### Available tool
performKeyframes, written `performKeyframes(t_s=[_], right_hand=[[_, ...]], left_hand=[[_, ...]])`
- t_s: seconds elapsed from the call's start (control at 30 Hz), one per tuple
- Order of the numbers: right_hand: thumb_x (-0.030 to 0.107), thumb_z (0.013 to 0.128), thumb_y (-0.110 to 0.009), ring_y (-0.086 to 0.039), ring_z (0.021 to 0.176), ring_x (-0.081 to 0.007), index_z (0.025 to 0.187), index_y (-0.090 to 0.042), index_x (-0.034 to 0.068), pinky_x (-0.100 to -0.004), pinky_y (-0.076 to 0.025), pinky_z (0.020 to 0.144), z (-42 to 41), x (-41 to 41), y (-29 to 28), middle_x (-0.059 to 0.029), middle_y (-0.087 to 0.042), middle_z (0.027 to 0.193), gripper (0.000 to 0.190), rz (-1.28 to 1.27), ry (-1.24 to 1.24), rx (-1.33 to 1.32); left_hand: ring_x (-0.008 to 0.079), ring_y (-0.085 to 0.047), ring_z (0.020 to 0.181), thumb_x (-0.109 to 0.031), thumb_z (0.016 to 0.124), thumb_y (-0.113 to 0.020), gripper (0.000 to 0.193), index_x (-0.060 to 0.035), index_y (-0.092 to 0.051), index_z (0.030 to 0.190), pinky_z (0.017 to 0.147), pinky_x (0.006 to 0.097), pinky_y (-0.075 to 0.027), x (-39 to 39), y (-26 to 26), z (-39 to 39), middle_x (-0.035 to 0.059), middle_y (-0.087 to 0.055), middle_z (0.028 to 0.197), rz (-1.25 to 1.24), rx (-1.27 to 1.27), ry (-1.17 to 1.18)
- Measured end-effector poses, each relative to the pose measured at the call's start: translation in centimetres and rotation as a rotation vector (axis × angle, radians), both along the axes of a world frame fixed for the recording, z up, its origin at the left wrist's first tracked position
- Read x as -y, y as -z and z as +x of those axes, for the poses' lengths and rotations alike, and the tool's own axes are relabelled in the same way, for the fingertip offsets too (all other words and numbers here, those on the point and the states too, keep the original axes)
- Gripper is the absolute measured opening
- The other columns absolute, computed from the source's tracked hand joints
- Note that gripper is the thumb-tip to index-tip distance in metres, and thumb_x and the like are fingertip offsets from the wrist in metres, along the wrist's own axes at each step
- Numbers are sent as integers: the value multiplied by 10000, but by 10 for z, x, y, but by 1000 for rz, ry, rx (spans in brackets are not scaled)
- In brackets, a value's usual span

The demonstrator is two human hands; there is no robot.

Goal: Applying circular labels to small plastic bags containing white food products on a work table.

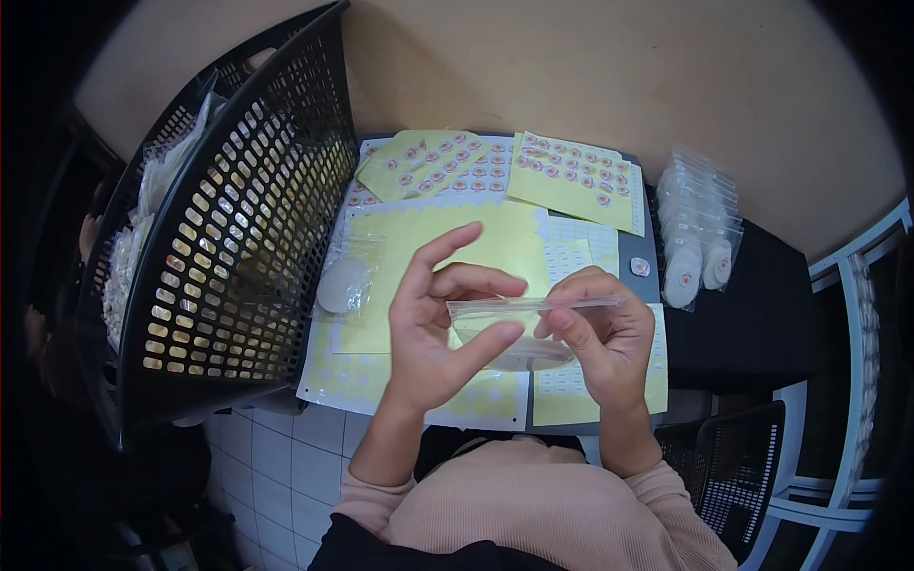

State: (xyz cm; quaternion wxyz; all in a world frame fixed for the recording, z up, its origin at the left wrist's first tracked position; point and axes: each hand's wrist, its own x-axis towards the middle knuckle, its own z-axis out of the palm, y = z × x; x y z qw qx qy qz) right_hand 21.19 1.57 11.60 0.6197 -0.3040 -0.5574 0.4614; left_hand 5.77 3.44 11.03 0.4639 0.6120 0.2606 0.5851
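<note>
My right hand (607, 335) pinches the zip strip of a small clear zip bag (477, 319) between thumb and fingers, above the table. Inside the bag's lower part lies something pale with a rounded edge (532, 355), partly covered by my hands. My left hand (443, 321) is curved about the bag's left end, thumb in front and fingers behind, with a gap between them. Left of it, another clear bag (344, 284) with a white oval piece lies on yellow sticker backing sheets (446, 250). One loose sticker (640, 266) sits right of my right hand.
A tall black perforated basket (235, 235) holding bagged pale items stands at the left. Sheets of round printed stickers (571, 171) lie at the table's back. Overlapping bags of white oval pads (689, 264) rest on a black surface at right. Another person's hand (89, 235) shows far left.
</note>
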Motion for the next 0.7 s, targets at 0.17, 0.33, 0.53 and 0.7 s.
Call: performKeyframes(t_s=[0.17,0.33,0.53,0.7], right_hand=[[-11,696,-618,-548,678,-120,786,-587,-9,-217,-417,613,0,-2,4,-76,-590,749,95,71,146,128],[-16,671,-623,-549,684,-122,755,-599,4,-222,-415,629,1,0,2,-78,-600,745,90,118,151,195],[-19,671,-622,-552,687,-129,738,-596,1,-227,-417,642,1,1,1,-78,-598,729,75,154,200,197],[-18,672,-625,-556,670,-138,731,-597,-7,-233,-423,631,0,2,0,-86,-597,717,66,182,210,193]], left_hand=[[100,-565,740,34,660,-613,586,19,-344,1180,690,208,-421,1,5,13,72,-594,749,40,21,-88],[96,-565,723,38,670,-601,578,30,-338,1184,670,210,-434,1,2,17,65,-588,731,120,-28,-110],[108,-574,726,38,676,-604,604,47,-306,1202,693,219,-448,5,1,22,75,-585,749,119,-16,-118],[110,-575,731,38,683,-610,592,51,-299,1186,691,212,-445,7,2,21,81,-586,754,151,-27,-147]])
